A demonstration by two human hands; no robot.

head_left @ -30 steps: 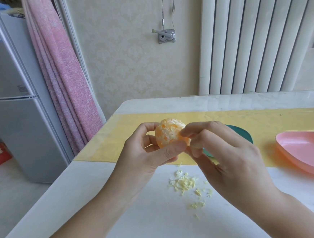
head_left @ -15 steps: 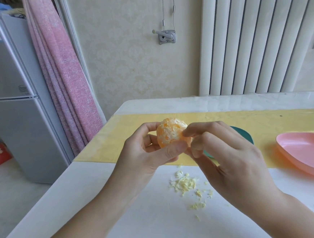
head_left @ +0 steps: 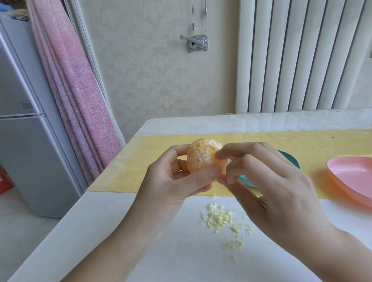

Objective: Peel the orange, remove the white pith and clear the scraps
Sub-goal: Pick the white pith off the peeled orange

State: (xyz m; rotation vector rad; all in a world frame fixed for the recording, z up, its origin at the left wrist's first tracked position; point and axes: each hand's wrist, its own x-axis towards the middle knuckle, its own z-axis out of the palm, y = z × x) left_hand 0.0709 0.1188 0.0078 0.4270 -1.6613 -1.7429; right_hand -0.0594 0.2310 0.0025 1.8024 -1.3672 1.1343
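Rind is off: the small round peeled orange (head_left: 202, 156) shows bare flesh with patches of white pith left on it. Judged about midway. Pith removal is under way and clearing is not begun, since pale shredded pith scraps (head_left: 218, 218) lie loose on the white tabletop (head_left: 171, 262) below the hands.

Orange is held above the table between both hands. Left hand (head_left: 177, 184) cradles it, thumb and fingers curled round. Right hand (head_left: 272, 187) pinches at its right side with fingertips.

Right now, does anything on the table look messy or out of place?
Only the pith scraps, scattered loose on the white table beneath the orange rather than in the pink dish. Nothing else stands out.
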